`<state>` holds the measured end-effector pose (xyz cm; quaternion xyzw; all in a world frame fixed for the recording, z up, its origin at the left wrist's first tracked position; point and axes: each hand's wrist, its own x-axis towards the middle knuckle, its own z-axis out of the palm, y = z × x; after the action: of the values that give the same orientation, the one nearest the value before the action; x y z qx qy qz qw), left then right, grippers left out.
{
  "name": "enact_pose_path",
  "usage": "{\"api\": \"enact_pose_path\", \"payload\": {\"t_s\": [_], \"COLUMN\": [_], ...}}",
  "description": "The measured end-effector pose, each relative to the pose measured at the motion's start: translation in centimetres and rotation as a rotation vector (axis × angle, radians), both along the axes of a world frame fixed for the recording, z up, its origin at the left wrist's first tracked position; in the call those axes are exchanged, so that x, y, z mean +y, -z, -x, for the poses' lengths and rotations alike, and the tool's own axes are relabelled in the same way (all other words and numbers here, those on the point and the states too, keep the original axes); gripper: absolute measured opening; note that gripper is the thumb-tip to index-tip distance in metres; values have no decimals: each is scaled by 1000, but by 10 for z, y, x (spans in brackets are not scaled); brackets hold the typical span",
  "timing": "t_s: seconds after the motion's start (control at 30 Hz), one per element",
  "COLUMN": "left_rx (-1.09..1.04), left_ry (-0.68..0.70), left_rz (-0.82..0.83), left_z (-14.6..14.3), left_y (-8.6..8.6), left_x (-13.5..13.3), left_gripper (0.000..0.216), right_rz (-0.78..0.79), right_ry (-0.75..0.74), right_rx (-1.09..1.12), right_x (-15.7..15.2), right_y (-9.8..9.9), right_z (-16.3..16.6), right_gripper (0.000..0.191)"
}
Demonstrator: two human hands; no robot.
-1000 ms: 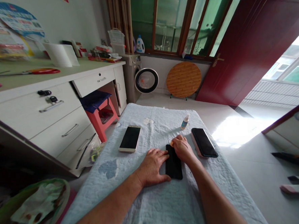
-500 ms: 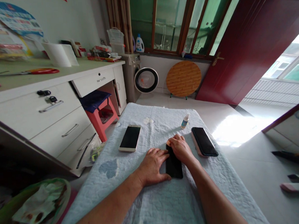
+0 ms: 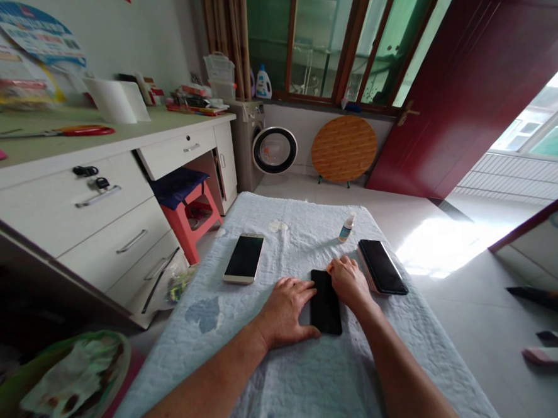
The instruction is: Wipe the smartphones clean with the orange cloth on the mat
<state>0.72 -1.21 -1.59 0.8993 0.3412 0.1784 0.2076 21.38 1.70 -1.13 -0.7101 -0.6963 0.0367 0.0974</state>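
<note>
On the cloth-covered surface (image 3: pixel 304 233), a black phone (image 3: pixel 325 304) between two grips.
Left grip (image 3: pixel 287 309) wide, flat against its edge; right grip (image 3: pixel 351 283) curled at its corner, hold unclear.

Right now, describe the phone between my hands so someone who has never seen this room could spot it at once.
On the pale blue quilted cloth beside the white drawers lie three phones. Take the black phone between the left hand and right hand. It is plain black and nearest the person, unlike the gold-edged phone on its left and the pink-cased phone on its right.
</note>
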Motion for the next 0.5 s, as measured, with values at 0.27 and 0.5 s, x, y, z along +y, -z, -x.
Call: {"api": "enact_pose_path", "payload": {"t_s": [0.27, 0.5], "left_rx": [5, 0], "left_ry": [-2, -7], "left_rz": [-7, -14], "left_z": [0, 0], "left_y": [0, 1], "left_x": [0, 0], "left_gripper": [79, 78], "right_rz": [-23, -23], "right_ry": [-190, -166], "right_rx": [100, 65], "right_x": [5, 5], "right_y": [1, 1], "right_z": [14, 11], "right_gripper": [27, 27]}}
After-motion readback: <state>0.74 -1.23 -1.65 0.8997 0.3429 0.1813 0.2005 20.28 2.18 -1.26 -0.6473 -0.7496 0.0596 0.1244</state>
